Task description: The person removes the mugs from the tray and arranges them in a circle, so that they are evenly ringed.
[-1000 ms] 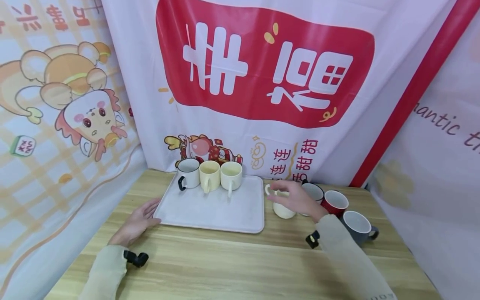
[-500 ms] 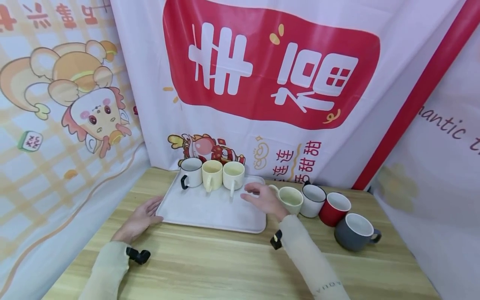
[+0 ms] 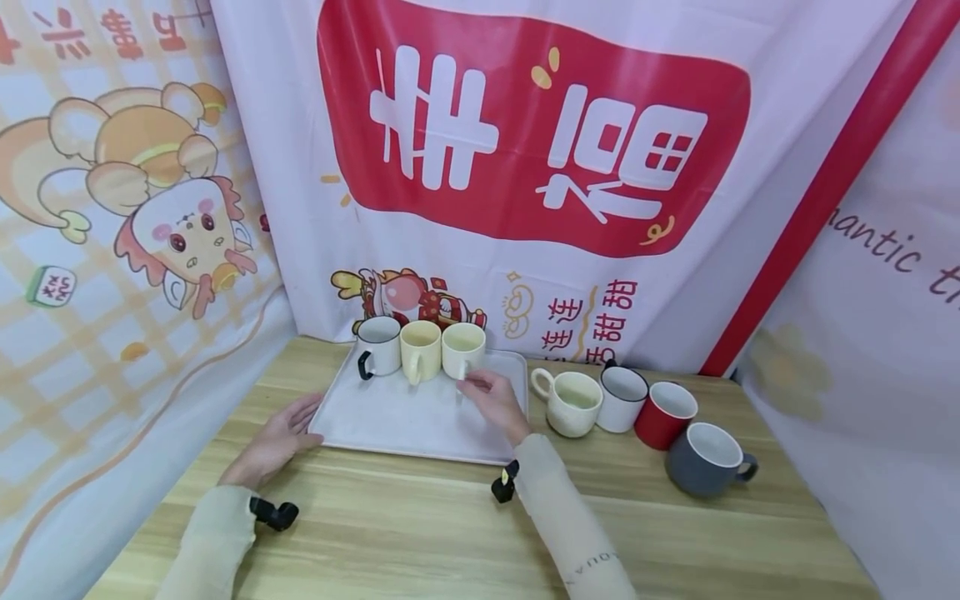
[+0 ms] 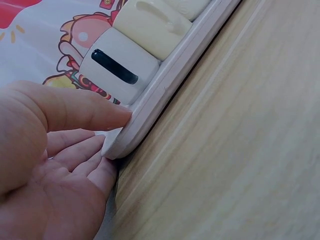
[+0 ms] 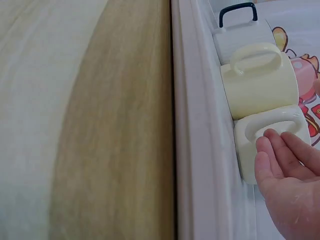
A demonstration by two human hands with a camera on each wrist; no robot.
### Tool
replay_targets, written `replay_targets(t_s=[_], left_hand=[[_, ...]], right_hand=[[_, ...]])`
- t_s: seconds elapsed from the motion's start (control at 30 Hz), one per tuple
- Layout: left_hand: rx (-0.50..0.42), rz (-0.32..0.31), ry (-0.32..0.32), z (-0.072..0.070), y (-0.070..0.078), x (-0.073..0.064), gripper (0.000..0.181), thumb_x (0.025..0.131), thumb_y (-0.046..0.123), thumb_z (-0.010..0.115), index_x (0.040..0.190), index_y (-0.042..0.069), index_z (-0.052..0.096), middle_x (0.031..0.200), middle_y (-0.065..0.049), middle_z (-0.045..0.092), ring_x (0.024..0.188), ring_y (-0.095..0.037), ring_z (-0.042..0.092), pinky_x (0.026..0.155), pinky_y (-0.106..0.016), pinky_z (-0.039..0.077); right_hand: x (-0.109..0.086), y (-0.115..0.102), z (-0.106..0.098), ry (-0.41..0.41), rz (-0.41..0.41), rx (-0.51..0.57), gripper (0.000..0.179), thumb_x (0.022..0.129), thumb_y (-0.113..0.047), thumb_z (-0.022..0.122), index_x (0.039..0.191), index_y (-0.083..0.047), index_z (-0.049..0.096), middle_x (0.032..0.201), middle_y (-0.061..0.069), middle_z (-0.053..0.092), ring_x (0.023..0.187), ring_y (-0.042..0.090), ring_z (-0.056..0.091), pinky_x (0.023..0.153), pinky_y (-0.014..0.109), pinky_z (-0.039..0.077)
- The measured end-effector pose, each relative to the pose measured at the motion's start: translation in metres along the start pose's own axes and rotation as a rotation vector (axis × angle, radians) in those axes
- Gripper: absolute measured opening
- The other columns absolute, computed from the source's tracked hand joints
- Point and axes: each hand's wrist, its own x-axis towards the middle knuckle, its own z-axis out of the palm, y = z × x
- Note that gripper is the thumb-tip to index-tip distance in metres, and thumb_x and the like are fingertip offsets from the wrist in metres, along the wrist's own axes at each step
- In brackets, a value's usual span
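Right hand (image 3: 495,402) nearer mug (image 3: 462,350), palm (image 5: 296,199) wrist-view only

I see my left hand (image 4: 55,187) touching the tray's (image 4: 169,81) corner, white mug (image 4: 125,54) beside yellow mug (image 4: 145,34).

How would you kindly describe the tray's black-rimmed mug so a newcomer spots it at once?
On the table lies a pale tray bearing three mugs along its far side. The black-rimmed mug is the white one at the left end; its black handle sets it apart from the yellow mug beside it.
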Motion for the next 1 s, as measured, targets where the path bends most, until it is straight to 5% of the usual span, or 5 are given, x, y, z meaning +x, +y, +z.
replay_targets(t_s=[0.37, 0.7, 1.0], left_hand=[[0.005, -0.032, 0.007, 0.002, 0.003, 0.001, 0.091, 0.095, -0.005, 0.064, 0.168, -0.003, 0.009, 0.175, -0.029, 0.011, 0.163, -0.048, 0.010, 0.134, -0.059, 0.014], [-0.006, -0.031, 0.007, 0.002, 0.001, 0.002, 0.092, 0.094, -0.007, 0.064, 0.167, -0.003, 0.010, 0.175, -0.029, 0.012, 0.163, -0.047, 0.011, 0.134, -0.058, 0.014], [0.005, -0.019, 0.013, 0.001, 0.001, 0.002, 0.092, 0.093, -0.006, 0.065, 0.167, -0.004, 0.010, 0.175, -0.029, 0.012, 0.163, -0.047, 0.012, 0.134, -0.057, 0.014]], right_hand=[[0.008, -0.007, 0.011, 0.019, 0.130, 0.093, 0.040, 0.102, -0.038, 0.068, 0.127, -0.007, 0.075, 0.122, 0.009, 0.077, 0.112, 0.021, 0.070, 0.100, 0.034, 0.062], [-0.002, -0.010, 0.004, 0.044, 0.181, 0.098, 0.049, 0.105, -0.043, 0.062, 0.081, -0.001, 0.068, 0.073, 0.000, 0.061, 0.067, 0.011, 0.048, 0.058, 0.019, 0.038], [-0.022, -0.017, -0.021, -0.047, 0.188, 0.117, 0.041, 0.107, -0.027, 0.056, 0.073, -0.004, 0.059, 0.068, 0.002, 0.052, 0.069, 0.014, 0.046, 0.065, 0.022, 0.036]])
